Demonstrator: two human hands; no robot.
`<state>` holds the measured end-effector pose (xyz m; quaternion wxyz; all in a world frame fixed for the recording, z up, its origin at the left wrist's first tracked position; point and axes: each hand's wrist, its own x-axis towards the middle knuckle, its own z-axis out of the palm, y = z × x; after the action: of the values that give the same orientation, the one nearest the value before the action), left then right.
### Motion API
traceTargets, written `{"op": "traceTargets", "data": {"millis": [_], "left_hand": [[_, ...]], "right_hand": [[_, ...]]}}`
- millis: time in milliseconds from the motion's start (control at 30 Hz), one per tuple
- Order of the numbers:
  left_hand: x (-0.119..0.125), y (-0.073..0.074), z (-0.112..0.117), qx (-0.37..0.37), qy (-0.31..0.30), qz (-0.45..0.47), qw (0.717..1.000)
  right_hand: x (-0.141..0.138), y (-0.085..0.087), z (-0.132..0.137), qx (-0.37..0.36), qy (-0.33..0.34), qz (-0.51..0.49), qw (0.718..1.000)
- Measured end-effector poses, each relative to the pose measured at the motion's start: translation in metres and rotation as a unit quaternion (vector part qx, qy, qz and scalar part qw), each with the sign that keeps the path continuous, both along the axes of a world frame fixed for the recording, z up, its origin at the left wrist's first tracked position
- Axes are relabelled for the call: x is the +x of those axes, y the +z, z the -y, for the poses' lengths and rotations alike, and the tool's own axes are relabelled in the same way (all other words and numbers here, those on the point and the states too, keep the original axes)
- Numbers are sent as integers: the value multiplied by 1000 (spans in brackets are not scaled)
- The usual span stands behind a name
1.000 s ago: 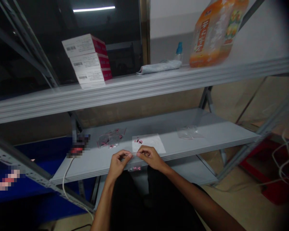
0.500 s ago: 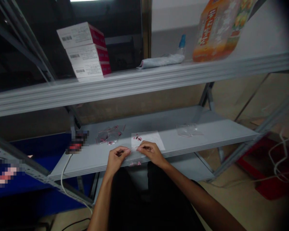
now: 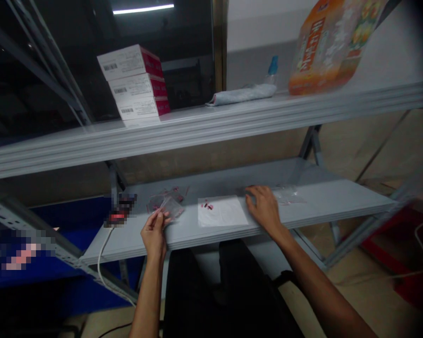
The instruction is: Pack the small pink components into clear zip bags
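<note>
My left hand (image 3: 154, 233) is shut on a small clear plastic bag (image 3: 171, 207), pinching it just above a loose heap of clear bags with pink pieces (image 3: 164, 197). My right hand (image 3: 264, 204) lies on the grey metal shelf (image 3: 320, 199) with its fingers spread, holding nothing. Beside its fingertips is another clear bag (image 3: 287, 194). Between my hands lies a white paper sheet (image 3: 223, 211) bearing a few small pink and dark pieces (image 3: 207, 205).
Above my hands, an upper shelf (image 3: 197, 126) carries stacked white-and-red boxes (image 3: 134, 82), a rolled grey cloth (image 3: 243, 95), a blue-capped bottle (image 3: 272, 71) and an orange package (image 3: 333, 49). A white cable (image 3: 102, 263) hangs from the shelf's left end, beside a blurred object (image 3: 120, 210).
My hands were together at the shelf's front edge and have moved apart. The left hand went left with a clear bag; the right went to the right and now lies flat, empty.
</note>
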<state>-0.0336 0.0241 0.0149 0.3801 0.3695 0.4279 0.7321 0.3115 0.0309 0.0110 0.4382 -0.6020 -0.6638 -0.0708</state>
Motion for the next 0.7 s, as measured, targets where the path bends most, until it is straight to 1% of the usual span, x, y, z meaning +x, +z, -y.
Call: {"op": "traceTargets", "data": {"millis": [67, 133, 200, 233, 300, 400, 467, 500, 567, 600, 633, 667, 700], "left_hand": [[-1, -1, -1, 5, 19, 14, 1000], [1, -2, -1, 4, 29, 13, 1000], [4, -2, 0, -3, 29, -8, 1000], [5, -3, 1, -5, 28, -22, 999], [7, -3, 3, -9, 25, -43, 999], [7, -5, 3, -17, 27, -68, 997], [7, -3, 5, -13, 54, -99, 994], [8, 0, 7, 4, 85, -122, 989], [15, 10, 17, 71, 165, -185, 966], [20, 18, 24, 118, 199, -228, 946], [27, 28, 33, 158, 199, -276, 927], [34, 37, 43, 194, 159, -334, 909], [43, 47, 53, 219, 87, -400, 886]], "right_hand": [[29, -5, -4, -41, -107, 73, 991], [45, -12, -5, -118, -153, 114, 974], [49, -17, -5, -176, -176, 131, 960], [48, -18, -5, -190, -182, 135, 955], [43, -18, -6, -200, -186, 139, 952], [42, -15, -9, -193, -173, 128, 957], [44, -10, -8, -153, -153, 106, 971], [45, -5, -6, -117, -130, 93, 980], [42, 10, 5, -17, -61, 62, 996], [36, 20, 14, 38, -12, 44, 998], [27, 30, 25, 90, 20, 10, 996], [14, 41, 37, 127, 51, -26, 990], [-1, 51, 49, 139, 96, -54, 984]]}}
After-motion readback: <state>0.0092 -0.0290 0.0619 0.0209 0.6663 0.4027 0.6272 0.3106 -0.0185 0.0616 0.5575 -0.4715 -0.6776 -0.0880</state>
